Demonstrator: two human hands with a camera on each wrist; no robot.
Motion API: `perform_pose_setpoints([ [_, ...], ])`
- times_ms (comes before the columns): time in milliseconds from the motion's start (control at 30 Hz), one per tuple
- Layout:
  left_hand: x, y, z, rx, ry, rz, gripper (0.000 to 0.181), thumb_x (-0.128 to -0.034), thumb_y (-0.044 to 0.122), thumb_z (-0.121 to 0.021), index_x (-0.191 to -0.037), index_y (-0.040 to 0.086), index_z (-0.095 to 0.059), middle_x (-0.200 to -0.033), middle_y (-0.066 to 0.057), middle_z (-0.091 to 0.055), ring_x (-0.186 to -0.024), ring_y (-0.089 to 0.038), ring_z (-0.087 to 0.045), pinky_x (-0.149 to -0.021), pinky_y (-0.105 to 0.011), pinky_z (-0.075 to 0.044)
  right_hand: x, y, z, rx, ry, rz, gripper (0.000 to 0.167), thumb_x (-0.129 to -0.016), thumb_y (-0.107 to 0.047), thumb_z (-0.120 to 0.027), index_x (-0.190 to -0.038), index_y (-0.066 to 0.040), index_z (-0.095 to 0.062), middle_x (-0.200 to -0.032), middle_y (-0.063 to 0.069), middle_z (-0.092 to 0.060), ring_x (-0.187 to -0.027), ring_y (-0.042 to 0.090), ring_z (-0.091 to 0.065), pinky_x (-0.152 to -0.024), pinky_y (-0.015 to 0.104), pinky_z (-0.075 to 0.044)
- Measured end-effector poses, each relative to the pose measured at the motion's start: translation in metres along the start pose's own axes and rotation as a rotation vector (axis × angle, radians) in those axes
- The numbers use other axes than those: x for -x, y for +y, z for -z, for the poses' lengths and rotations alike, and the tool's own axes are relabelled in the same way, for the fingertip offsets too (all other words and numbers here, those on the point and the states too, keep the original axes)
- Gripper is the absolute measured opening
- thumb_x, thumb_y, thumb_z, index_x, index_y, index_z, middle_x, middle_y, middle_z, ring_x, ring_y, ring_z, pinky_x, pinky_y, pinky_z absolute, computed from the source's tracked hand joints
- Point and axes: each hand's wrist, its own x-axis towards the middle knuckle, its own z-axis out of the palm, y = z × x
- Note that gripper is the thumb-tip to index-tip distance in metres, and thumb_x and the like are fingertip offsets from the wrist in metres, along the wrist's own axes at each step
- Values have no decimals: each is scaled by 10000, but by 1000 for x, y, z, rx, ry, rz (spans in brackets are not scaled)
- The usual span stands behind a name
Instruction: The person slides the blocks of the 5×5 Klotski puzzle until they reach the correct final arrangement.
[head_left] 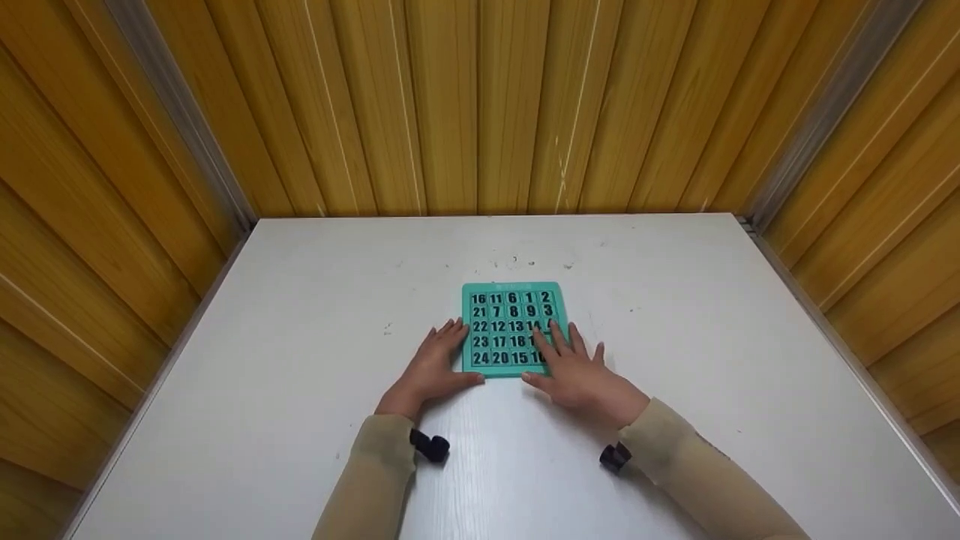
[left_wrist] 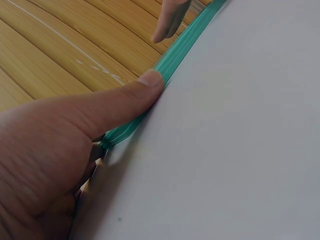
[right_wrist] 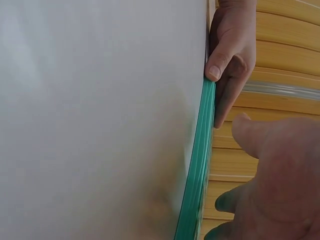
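A teal number-tile board lies flat on the white table, its black numerals facing up. My left hand grips its lower left corner, fingers along the left side and thumb on the near edge; the left wrist view shows that thumb against the teal edge. Over the board's lower right part, my right hand spreads its fingers, the fingertips over tiles in the right-hand columns and hiding some numbers. In the right wrist view its thumb stands apart from the teal edge.
The white table has small dark marks beyond the board. Yellow wood-look panels rise behind it and on both sides, with grey metal strips in the corners. A small black device sits on each wrist.
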Motion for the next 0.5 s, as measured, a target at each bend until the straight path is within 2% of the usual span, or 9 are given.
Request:
perform_pose_setpoints([
  [300,-1,-2,-1,3,-5,-11,983,-805,424,-861,-1593,92,-376,-1691,-80,-316,-1611,-261,-197,-1353,-460,-70,28,-4,-4,-9,-19,-10,854,-1014,-608,-503,-1669,-200,-136,-1753,132,6,-1602,440,97,-1181,833,40],
  [500,-1,-1,0,-2,-14,-12,987,-808,427,-856,-1592,71,-374,-1690,-99,-319,-1612,-274,-195,-1352,-466,-86,37,-7,-7,3,-54,-8,845,-1015,-605,-498,-1668,-205,-142,-1751,137,-22,-1603,447,68,-1178,839,23],
])
